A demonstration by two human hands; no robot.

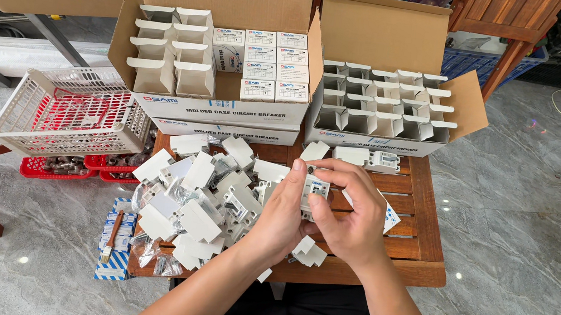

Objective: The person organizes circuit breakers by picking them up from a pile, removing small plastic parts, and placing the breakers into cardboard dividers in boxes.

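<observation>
Above a slatted wooden table (pixel 420 248), a small white breaker (pixel 314 189) is pinched between left hand (pixel 283 219) and right hand (pixel 352 217) fingertips, and could be dropped onto the loose pile (pixel 203 198) just left of the fingers.

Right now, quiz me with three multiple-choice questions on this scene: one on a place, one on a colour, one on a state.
1. Where is the white basket?
A. left of the table
B. on the right carton
C. under the table

2. What colour are the trays under the basket?
A. blue
B. red
C. green

3. How is the breaker held?
A. lying loose
B. left hand only
C. both hands

Answers: 1 A, it stands off the table's left edge. 2 B, red shows beneath it. 3 C, the left hand and right hand both grip it.
</observation>
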